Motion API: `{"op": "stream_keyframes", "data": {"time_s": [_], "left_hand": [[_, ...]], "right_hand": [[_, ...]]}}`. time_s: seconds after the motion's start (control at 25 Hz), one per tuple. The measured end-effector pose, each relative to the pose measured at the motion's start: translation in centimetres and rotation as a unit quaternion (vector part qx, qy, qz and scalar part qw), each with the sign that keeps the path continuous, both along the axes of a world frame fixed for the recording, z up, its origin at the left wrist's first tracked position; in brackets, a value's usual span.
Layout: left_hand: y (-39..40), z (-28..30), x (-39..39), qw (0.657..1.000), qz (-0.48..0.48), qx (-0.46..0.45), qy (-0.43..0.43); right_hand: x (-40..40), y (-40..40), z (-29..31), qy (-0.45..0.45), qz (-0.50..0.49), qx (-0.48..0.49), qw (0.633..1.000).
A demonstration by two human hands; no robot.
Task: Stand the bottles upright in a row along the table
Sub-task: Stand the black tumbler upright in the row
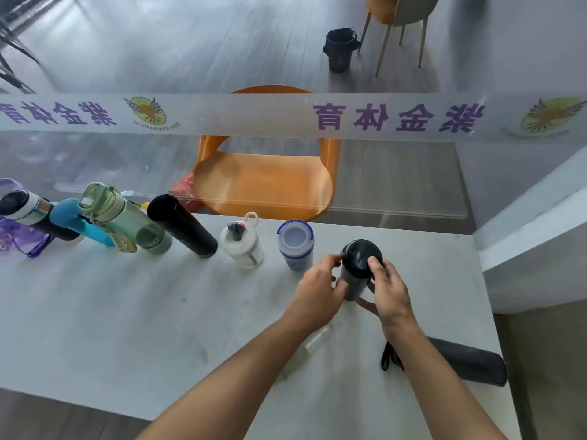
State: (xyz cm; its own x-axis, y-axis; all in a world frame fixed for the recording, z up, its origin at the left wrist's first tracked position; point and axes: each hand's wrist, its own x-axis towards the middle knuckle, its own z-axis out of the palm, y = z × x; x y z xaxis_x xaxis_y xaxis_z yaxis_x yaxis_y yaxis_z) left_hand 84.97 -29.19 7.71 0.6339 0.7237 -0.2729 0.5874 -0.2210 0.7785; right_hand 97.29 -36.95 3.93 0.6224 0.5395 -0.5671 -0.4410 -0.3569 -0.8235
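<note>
A dark grey bottle (pixel 358 265) stands upright at the right end of a row, near the table's far edge. My left hand (pixel 319 290) wraps its left side and my right hand (pixel 386 289) grips its right side and black lid. To its left stand a white-and-blue bottle (pixel 296 244), a small clear bottle with a white lid (pixel 243 244), a tall black flask (pixel 182 225), a green clear bottle (pixel 124 217), a blue bottle (pixel 79 223) and a black bottle with a white band (pixel 28 212). A dark grey bottle (pixel 467 363) lies on its side at the near right, and a clear one (pixel 313 342) lies under my left forearm.
The white table (pixel 127 312) ends at a glass partition with a printed band (pixel 286 115). Behind the glass is an orange chair (pixel 263 182). A purple mesh bag (pixel 22 242) sits at the far left. A white ledge (pixel 533 236) borders the table's right side.
</note>
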Motion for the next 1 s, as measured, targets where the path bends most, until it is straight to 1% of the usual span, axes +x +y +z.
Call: {"op": "stream_keyframes", "data": {"time_s": [0.04,0.08,0.12,0.16,0.2,0.24,0.28,0.32,0.36,0.4,0.52,0.6,0.84,0.96,1.0], "left_hand": [[0.5,1.0,-0.6,0.993,0.009,0.117,-0.009],[1.3,1.8,-1.1,0.975,0.022,0.223,-0.011],[2.6,2.2,-1.7,0.954,0.035,0.296,0.002],[4.1,2.2,-2.0,0.943,0.039,0.330,0.036],[5.6,1.8,-2.3,0.940,0.029,0.329,0.089],[6.9,1.4,-2.3,0.944,0.008,0.301,0.135],[7.9,0.9,-2.2,0.954,-0.013,0.252,0.161],[8.5,0.3,-2.0,0.965,-0.026,0.203,0.161],[8.8,-0.3,-1.9,0.973,-0.028,0.174,0.147],[9.2,-0.7,-1.8,0.978,-0.024,0.167,0.127],[10.1,-1.5,-1.4,0.982,-0.010,0.164,0.090],[10.8,-1.4,-1.1,0.982,-0.012,0.167,0.083],[11.6,-0.9,-0.7,0.978,-0.038,0.181,0.096],[11.6,-0.6,-0.8,0.978,-0.044,0.163,0.120],[11.4,-0.3,-1.1,0.976,-0.039,0.176,0.122]], "right_hand": [[-0.1,0.1,-0.2,0.004,-0.005,0.011,1.000],[-0.2,0.1,-0.3,0.002,-0.008,0.020,1.000],[-0.3,0.4,-0.4,-0.006,-0.006,0.025,1.000],[-0.4,0.6,-0.5,-0.016,-0.003,0.027,0.999],[-0.4,1.0,-0.6,-0.029,0.002,0.025,0.999],[-0.2,1.6,-0.5,-0.039,0.006,0.024,0.999],[0.0,2.1,-0.4,-0.046,0.008,0.025,0.999],[0.4,2.7,-0.3,-0.049,0.007,0.026,0.998],[0.7,3.3,-0.2,-0.047,0.007,0.026,0.999],[1.0,3.8,-0.2,-0.045,0.006,0.025,0.999],[1.3,5.0,0.1,-0.059,0.016,0.015,0.998],[1.3,5.5,0.1,-0.071,0.023,0.006,0.997],[1.2,5.8,-0.2,-0.091,0.036,-0.005,0.995],[1.1,5.7,0.5,-0.098,0.041,-0.013,0.994],[1.0,5.5,0.5,-0.100,0.038,-0.018,0.994]]}}
